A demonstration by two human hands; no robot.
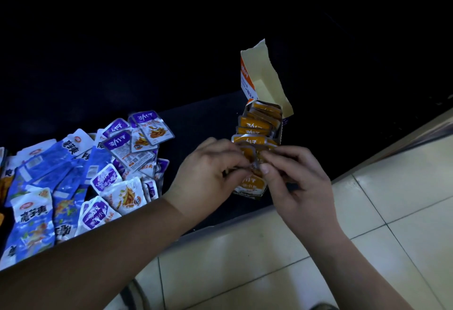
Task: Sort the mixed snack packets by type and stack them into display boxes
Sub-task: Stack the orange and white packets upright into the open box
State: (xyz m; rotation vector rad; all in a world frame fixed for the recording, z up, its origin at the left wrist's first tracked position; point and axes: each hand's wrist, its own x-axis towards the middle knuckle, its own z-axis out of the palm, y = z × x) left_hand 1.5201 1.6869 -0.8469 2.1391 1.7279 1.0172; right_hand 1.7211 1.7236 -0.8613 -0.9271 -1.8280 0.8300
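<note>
Pinching an orange packet (250,155) with left hand (208,172) and right hand (296,182) over the crammed display box (262,76); liable to buckle the leaning row (256,125) if forced in.

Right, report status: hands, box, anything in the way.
Both left hand and right hand pinch an orange packet over the display box's near end. Row of orange packets inside, flap up. Blue and purple pile lies off left, nothing blocking.

Dim light; dark tabletop (196,118) above pale glossy floor tiles (245,260).
</note>
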